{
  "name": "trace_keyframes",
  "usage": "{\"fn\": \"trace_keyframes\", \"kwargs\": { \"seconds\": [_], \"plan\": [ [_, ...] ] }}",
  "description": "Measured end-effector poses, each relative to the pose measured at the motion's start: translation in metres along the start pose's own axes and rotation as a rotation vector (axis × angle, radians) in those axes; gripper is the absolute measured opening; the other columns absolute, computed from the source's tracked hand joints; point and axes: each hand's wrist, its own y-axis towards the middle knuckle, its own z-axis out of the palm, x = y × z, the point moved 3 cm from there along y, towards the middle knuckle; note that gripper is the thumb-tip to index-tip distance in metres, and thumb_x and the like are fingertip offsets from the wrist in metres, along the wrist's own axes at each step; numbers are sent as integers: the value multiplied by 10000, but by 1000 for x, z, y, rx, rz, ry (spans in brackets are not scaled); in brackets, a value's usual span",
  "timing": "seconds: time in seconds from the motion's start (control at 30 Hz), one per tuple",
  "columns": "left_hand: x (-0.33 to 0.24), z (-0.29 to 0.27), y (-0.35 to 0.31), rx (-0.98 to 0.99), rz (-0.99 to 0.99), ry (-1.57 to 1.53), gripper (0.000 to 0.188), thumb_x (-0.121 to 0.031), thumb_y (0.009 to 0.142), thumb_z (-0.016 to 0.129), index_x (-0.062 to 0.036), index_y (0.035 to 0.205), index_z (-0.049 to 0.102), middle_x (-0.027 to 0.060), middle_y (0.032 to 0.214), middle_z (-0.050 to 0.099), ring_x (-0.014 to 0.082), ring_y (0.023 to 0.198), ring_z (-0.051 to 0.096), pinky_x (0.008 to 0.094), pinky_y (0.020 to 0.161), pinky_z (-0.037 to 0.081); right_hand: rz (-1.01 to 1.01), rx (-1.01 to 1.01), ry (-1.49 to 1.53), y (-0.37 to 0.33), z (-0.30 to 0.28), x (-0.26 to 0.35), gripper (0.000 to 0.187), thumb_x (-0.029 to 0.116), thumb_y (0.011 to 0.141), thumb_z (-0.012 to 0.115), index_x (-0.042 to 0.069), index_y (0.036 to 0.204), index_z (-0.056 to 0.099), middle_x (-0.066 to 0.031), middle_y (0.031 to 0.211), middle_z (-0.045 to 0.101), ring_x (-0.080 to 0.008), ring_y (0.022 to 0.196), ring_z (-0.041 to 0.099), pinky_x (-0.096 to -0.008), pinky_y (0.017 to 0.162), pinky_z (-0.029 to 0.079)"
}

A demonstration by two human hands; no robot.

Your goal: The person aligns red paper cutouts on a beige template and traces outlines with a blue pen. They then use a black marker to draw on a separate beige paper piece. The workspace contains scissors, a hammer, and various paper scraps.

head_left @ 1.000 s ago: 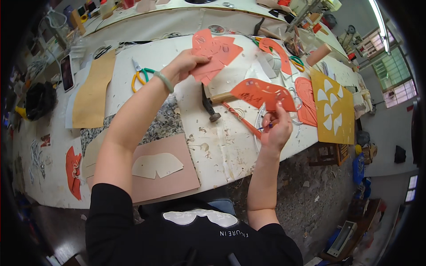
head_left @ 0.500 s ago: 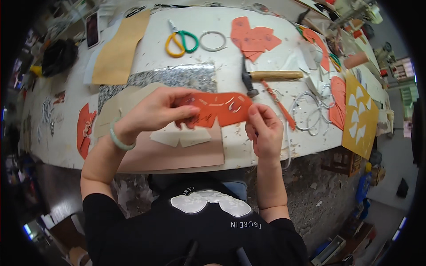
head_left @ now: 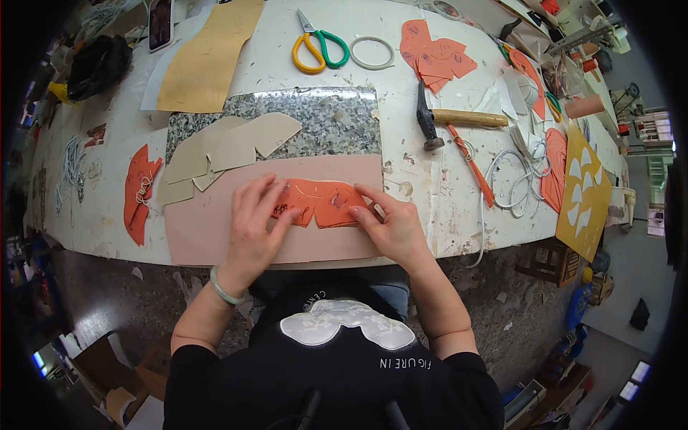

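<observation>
We steady a notched orange template (head_left: 330,203) on a pinkish sheet (head_left: 201,233). Our left hand (head_left: 254,223), fingers spread, touches one end; our right hand (head_left: 396,226), fingers parted, the other.

Cut piece (head_left: 326,197) on board (head_left: 322,247) before me, between left grip (head_left: 256,215) and right grip (head_left: 394,226); slab (head_left: 337,122) behind board; scissors (head_left: 314,36) behind slab; hammer (head_left: 451,116) right of slab.

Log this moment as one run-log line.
left hand: touching orange notched flat piece | right hand: touching its right end | beneath: pale pink rectangular sheet
</observation>
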Motion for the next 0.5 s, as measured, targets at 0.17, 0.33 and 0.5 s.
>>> {"fn": "trace_keyframes", "kwargs": {
  "seconds": [0.17, 0.33, 0.5],
  "plan": [
    [-7, 8, -10, 41, 78, 0, 611, -129, 754, 811, 26, 1301, 588, 189, 1381, 541, 377, 1331, 458, 446, 1078, 397, 52, 22, -10, 2, -2, 5, 356, 143, 878, 726, -7, 1195, 665, -217, 913, 719, -240, 689, 703, -322, 651, 546],
    [-7, 10, -11, 19, 113, -16, 508, -123, 745, 816, 32, 1200, 651, 203, 1346, 573, 384, 1319, 483, 472, 1073, 402, 22, 26, -25, 4, -3, 9, 351, 120, 878, 722, -12, 1197, 662, -225, 969, 716, -255, 746, 720, -330, 679, 559],
    [-10, 9, -12, 26, 132, -10, 390, -109, 761, 800, 32, 1110, 696, 184, 1307, 611, 381, 1306, 508, 505, 1069, 401, -17, 32, -92, 4, -3, 14, 361, 104, 862, 741, -14, 1195, 665, -222, 985, 716, -268, 773, 725, -335, 684, 566]
  ]
}}
